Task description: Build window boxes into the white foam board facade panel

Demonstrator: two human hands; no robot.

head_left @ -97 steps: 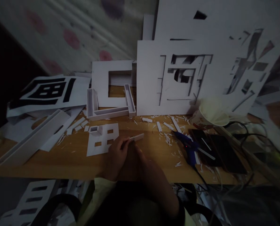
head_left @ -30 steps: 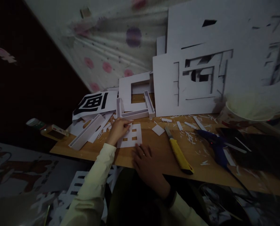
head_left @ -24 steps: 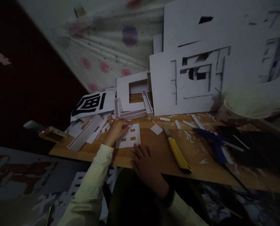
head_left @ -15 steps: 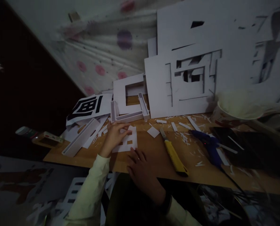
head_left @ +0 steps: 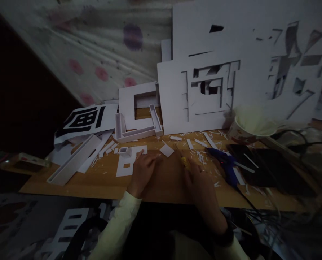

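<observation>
My right hand [head_left: 201,184] is closed round the yellow handle of a utility knife [head_left: 186,163], whose blade end points away from me. Over the right edge of a white card [head_left: 120,169] with square cut-outs lies my left hand [head_left: 143,171], its fingers apart and one fingertip on the card. A small open white box [head_left: 125,152] stands at the card's upper left. Right of the left hand, a white square piece [head_left: 166,150] rests on the table.
White channel-shaped strips [head_left: 74,160] and a printed sheet [head_left: 83,119] lie at left. Large cut-out boards [head_left: 171,97] lean behind. A blue glue gun [head_left: 225,164], dark flat devices [head_left: 282,169], a paper bowl [head_left: 242,133] and cables are at right. Scraps litter the wooden table [head_left: 163,187].
My right hand has moved right and taken hold of the utility knife. My left hand has shifted to the card's right side, uncovering the small box. The view has turned rightward.
</observation>
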